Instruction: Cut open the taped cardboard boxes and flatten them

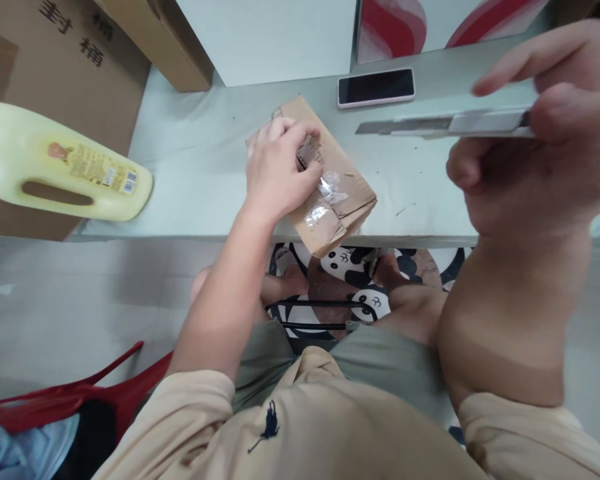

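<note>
A small cardboard box (341, 165) with shiny clear tape lies at an angle on the table, one corner past the front edge. My left hand (280, 167) rests over its left part, fingers curled around a torn or open spot on top. What the fingertips grip there is partly hidden. To the right, my right hand (545, 120) is raised, holding a utility knife (490, 123) between thumb and fingers. Its blade is out and points left toward the box, apart from it. The index finger is stretched above the knife.
A phone (376, 88) lies behind the box. On the left stand a yellow jug (75, 163) and a large carton (80, 73); a long cardboard piece (180, 53) is behind. Below are a red chair (100, 387) and a panda-patterned mat (340, 267).
</note>
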The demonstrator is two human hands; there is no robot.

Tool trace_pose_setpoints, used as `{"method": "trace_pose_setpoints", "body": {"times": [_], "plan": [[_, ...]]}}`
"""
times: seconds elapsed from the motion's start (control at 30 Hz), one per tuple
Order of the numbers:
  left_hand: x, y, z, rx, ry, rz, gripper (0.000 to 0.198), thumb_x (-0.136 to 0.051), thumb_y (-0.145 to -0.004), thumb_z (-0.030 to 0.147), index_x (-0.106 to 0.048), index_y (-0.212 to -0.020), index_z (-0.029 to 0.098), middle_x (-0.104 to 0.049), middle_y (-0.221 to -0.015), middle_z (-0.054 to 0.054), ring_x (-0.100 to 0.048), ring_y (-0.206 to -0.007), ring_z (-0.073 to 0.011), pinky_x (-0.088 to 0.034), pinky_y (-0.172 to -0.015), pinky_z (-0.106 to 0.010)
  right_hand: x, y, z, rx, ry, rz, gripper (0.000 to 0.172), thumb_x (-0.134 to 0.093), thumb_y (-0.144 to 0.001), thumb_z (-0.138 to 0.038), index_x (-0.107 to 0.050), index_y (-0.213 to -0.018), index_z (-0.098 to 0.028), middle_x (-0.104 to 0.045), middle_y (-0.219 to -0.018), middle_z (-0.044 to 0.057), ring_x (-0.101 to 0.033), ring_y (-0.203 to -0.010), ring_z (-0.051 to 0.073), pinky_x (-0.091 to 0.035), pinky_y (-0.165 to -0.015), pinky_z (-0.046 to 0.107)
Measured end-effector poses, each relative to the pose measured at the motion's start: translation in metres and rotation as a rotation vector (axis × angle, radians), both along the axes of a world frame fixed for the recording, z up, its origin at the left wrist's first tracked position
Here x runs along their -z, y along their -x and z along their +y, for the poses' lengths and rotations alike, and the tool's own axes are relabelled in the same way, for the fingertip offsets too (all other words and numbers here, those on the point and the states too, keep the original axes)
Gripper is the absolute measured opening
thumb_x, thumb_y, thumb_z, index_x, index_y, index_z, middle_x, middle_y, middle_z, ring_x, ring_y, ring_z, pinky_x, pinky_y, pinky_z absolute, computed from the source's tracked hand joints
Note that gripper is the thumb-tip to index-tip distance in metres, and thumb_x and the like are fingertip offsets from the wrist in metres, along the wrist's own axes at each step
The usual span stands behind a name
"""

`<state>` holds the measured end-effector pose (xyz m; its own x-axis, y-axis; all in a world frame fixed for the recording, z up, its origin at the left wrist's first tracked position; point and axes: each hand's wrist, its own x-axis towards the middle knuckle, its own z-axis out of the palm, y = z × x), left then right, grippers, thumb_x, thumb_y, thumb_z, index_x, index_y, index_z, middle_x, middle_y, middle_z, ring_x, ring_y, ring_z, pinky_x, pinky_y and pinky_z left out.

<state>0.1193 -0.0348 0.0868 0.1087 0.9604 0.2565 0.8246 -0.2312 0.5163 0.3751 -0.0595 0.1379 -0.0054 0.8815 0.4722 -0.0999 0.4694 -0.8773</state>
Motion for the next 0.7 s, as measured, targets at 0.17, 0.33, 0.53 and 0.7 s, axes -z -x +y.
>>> {"method": "trace_pose_setpoints", "body": {"times": [0.17,0.33,0.53,0.7], "plan": [[0.003,0.006,-0.005,0.06,-0.06,-0.009,0.042,-0.061,-0.085,0.037,-0.068,-0.126,0.041,-0.064,-0.139,-0.002,-0.055,-0.136,-0.037,-0.039,-0.12,-0.061,0.001,-0.001,-0.003,-0.256,0.13,-0.157,0.014,-0.072,-0.082,-0.035,-0.077,-0.078,-0.023,-0.062,-0.053,0.0,-0.051,-0.044,0.013,-0.032,-0.039,0.03],[0.009,0.005,-0.004,0.045,-0.064,-0.018,0.044,-0.059,-0.083,0.032,-0.07,-0.124,0.043,-0.063,-0.144,0.003,-0.053,-0.137,-0.0369,-0.034,-0.123,-0.065,0.0,0.006,-0.009,-0.264,0.093,-0.306,0.021,-0.076,-0.087,-0.041,-0.074,-0.077,-0.023,-0.061,-0.056,-0.001,-0.053,-0.049,0.013,-0.042,-0.049,0.03],[0.019,0.008,0.0,0.053,-0.095,-0.069,0.047,-0.062,-0.079,0.035,-0.069,-0.124,0.044,-0.063,-0.143,0.004,-0.05,-0.137,-0.0389,-0.028,-0.123,-0.071,0.002,0.011,-0.008,-0.272,0.118,-0.387,0.015,-0.072,-0.087,-0.033,-0.073,-0.076,-0.023,-0.061,-0.055,-0.001,-0.051,-0.049,0.013,-0.042,-0.051,0.031],[0.03,0.013,0.007,0.067,-0.113,-0.104,0.051,-0.062,-0.076,0.037,-0.07,-0.125,0.049,-0.062,-0.144,0.007,-0.047,-0.137,-0.0421,-0.022,-0.121,-0.075,-0.001,0.01,-0.01,-0.255,0.1,-0.506,0.011,-0.069,-0.086,-0.029,-0.071,-0.076,-0.024,-0.063,-0.058,-0.001,-0.051,-0.053,0.013,-0.039,-0.053,0.031]]}}
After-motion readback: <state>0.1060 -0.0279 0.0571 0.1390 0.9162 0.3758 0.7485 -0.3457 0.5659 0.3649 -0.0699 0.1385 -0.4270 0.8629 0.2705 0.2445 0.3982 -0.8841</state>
